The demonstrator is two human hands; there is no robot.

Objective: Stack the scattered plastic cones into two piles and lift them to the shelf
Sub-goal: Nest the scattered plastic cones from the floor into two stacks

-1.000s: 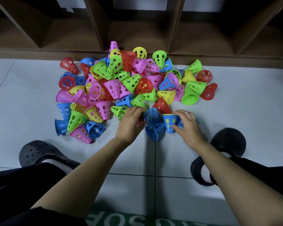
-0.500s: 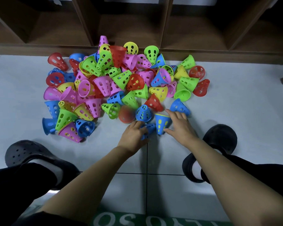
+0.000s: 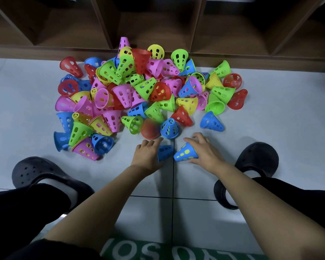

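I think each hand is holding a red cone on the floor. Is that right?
Not quite: the cones are blue, not red. In the head view the left hand holds a plain blue cone and the right hand holds a blue cone with yellow showing through its holes. There is one cone in each hand, low over the floor.

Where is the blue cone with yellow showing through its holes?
Head view, near centre: the blue-and-yellow cone lies on its side in the right hand, just right of the plain blue cone at the left hand.
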